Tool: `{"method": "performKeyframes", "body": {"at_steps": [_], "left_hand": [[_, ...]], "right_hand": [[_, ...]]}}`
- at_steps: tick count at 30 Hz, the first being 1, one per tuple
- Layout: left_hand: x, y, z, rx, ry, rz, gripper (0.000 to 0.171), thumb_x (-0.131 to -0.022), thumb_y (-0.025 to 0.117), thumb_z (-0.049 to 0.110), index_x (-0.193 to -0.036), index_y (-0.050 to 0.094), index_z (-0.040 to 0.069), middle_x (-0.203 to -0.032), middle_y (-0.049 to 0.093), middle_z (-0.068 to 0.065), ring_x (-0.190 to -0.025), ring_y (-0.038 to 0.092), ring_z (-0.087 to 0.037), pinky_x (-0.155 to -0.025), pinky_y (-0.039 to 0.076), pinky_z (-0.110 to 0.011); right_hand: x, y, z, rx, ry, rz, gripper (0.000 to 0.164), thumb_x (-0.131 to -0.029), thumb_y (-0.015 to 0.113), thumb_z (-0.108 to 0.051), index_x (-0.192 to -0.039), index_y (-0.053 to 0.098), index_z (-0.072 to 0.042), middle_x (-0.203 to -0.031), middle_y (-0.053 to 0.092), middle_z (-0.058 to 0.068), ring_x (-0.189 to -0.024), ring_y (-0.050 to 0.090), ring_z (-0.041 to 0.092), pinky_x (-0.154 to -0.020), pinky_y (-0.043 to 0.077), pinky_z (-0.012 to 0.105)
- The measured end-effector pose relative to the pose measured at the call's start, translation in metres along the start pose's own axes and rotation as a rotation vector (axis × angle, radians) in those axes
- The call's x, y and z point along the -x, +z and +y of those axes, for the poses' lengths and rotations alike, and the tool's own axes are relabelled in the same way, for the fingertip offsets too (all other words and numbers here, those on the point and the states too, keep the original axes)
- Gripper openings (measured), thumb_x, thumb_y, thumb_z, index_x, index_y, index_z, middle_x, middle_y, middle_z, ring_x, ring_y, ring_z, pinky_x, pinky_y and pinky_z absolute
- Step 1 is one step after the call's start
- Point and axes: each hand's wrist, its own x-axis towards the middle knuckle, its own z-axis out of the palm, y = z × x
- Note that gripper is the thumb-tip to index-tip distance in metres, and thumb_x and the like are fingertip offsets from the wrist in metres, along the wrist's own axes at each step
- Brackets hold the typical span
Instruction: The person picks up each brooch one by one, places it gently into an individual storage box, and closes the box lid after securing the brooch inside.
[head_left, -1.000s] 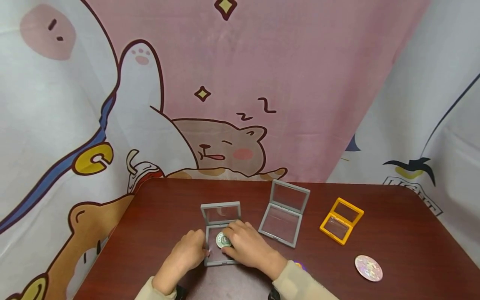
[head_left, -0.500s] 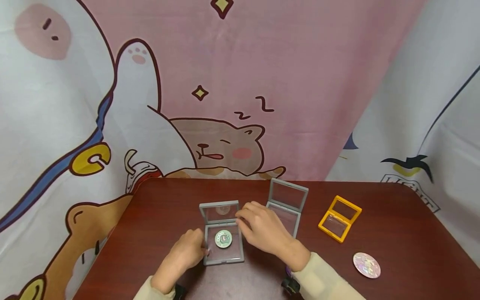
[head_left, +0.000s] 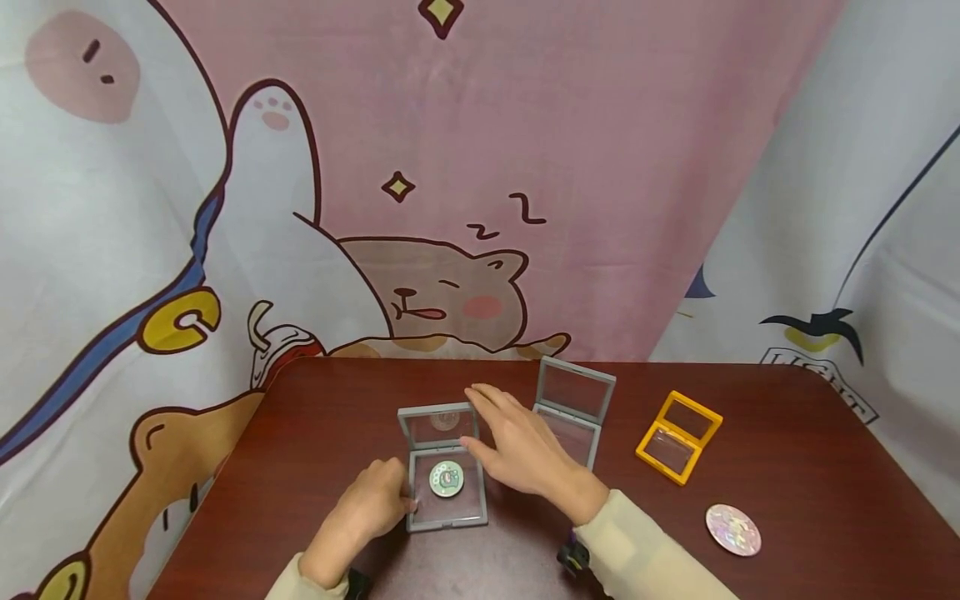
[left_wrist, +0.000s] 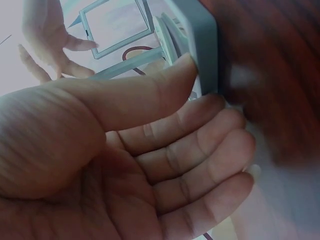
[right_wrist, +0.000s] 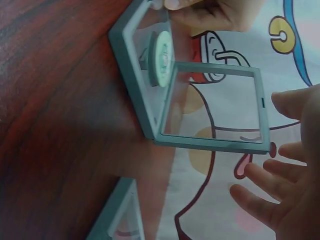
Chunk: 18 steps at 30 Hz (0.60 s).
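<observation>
In the head view my left hand (head_left: 369,502) grips the left edge of a grey hinged case (head_left: 450,526), thumb on its frame and fingers at its side. The case lies with its clear-windowed lid (head_left: 427,429) raised at the back. A round pale-green disc (head_left: 446,479) with a cartoon print rests on the clear base, and the right wrist view shows it standing off the film. My right hand (head_left: 525,446) hovers beside the lid's right edge, fingers spread and holding nothing. In the right wrist view the thumb (right_wrist: 290,104) is apart from the lid.
A second grey case (head_left: 577,380) stands unfolded behind my right hand, which partly covers it. Further right are a small orange case (head_left: 679,437), also unfolded, and a shiny pink oval disc (head_left: 733,530). A printed curtain (head_left: 600,167) hangs behind the dark-red table (head_left: 330,408).
My right hand has left the green disc, uncovering it, and moved right and up to the lid's side, its fingers spreading. The left hand keeps its grip on the case.
</observation>
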Motion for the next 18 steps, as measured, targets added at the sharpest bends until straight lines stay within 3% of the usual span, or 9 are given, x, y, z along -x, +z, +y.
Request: {"method": "performKeyframes", "body": {"at_steps": [5, 12, 18], "left_hand": [[-0.0009, -0.0017, -0.0007, 0.009, 0.004, -0.003, 0.038, -0.075, 0.090, 0.005, -0.060, 0.056, 0.012, -0.059, 0.054, 0.001, -0.057, 0.052, -0.017, -0.052, 0.043, -0.037], [-0.0010, -0.0015, -0.0032, 0.060, 0.013, -0.005, 0.041, -0.074, 0.091, 0.003, -0.056, 0.056, 0.012, -0.056, 0.051, 0.003, -0.055, 0.048, -0.016, -0.050, 0.040, -0.033], [-0.0010, -0.0031, -0.0052, 0.068, 0.000, -0.010, 0.040, -0.075, 0.092, 0.006, -0.057, 0.057, 0.012, -0.056, 0.051, 0.002, -0.056, 0.048, -0.016, -0.052, 0.040, -0.033]], "right_hand": [[0.0006, 0.0053, 0.0017, -0.005, -0.002, -0.040, 0.064, -0.103, 0.068, -0.037, -0.154, 0.049, -0.003, -0.155, 0.052, 0.012, -0.140, 0.052, 0.031, -0.111, 0.045, 0.049], [0.0046, 0.0083, 0.0030, 0.024, -0.114, 0.079, 0.037, -0.103, 0.068, -0.016, -0.137, 0.066, 0.000, -0.134, 0.068, 0.013, -0.123, 0.065, 0.027, -0.102, 0.053, 0.043], [0.0098, 0.0077, 0.0022, 0.040, -0.224, 0.150, 0.027, -0.098, 0.072, -0.005, -0.124, 0.072, 0.001, -0.117, 0.074, 0.010, -0.109, 0.071, 0.023, -0.091, 0.058, 0.036]]}}
